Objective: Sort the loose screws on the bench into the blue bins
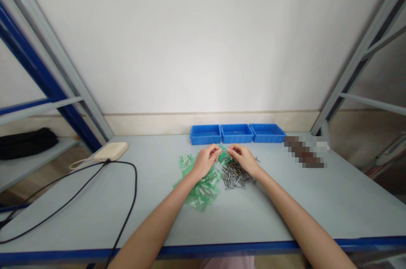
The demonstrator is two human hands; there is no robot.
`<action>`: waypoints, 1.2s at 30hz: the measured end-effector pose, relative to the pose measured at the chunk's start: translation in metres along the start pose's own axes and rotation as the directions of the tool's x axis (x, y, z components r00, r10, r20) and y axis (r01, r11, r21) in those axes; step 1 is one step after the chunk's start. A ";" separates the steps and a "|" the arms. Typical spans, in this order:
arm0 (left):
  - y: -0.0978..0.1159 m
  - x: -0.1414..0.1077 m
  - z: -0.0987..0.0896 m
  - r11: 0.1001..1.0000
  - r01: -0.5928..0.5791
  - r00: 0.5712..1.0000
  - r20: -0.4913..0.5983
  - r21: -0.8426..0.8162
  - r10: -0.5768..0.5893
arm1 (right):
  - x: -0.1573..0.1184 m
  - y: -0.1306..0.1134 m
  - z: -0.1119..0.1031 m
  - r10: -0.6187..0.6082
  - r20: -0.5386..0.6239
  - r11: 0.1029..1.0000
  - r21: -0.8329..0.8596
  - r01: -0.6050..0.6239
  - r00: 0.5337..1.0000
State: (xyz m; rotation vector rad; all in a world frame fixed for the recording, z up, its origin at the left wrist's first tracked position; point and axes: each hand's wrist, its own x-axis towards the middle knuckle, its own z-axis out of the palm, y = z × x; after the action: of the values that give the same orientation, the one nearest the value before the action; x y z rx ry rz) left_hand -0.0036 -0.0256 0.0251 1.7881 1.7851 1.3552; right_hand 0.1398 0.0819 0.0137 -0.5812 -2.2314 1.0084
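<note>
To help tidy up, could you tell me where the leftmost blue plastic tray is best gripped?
Grip the leftmost blue plastic tray by its front rim from the near side: that lip faces you, while its right side abuts the middle blue tray.

Bare left hand (206,161) and right hand (244,160), bare forearms (152,222); pale pink clothing (226,263) below the table's front edge (203,251).

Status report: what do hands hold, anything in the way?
Left hand, right hand on small green plastic bag. Loose grey metal screws below right. Green plastic bag pile below left.
</note>
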 end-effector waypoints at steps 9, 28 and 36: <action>-0.004 0.000 0.002 0.997 0.045 0.998 0.044 -0.063 -0.042 | 0.000 -0.002 0.000 -0.007 -0.019 1.000 0.022 0.007 1.000; -0.005 -0.001 0.001 0.997 0.033 0.999 0.003 -0.076 -0.033 | -0.004 -0.005 -0.003 -0.052 0.109 0.999 0.023 0.049 0.993; -0.014 0.001 -0.003 0.990 0.103 0.993 -0.055 -0.092 -0.108 | 0.041 -0.004 -0.019 0.019 -0.256 0.905 -0.405 -0.126 0.966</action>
State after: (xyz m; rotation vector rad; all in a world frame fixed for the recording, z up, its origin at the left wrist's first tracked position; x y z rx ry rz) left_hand -0.0146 -0.0230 0.0169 1.6000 1.7923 1.4362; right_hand 0.1230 0.1143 0.0412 -0.9300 -2.2168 0.4493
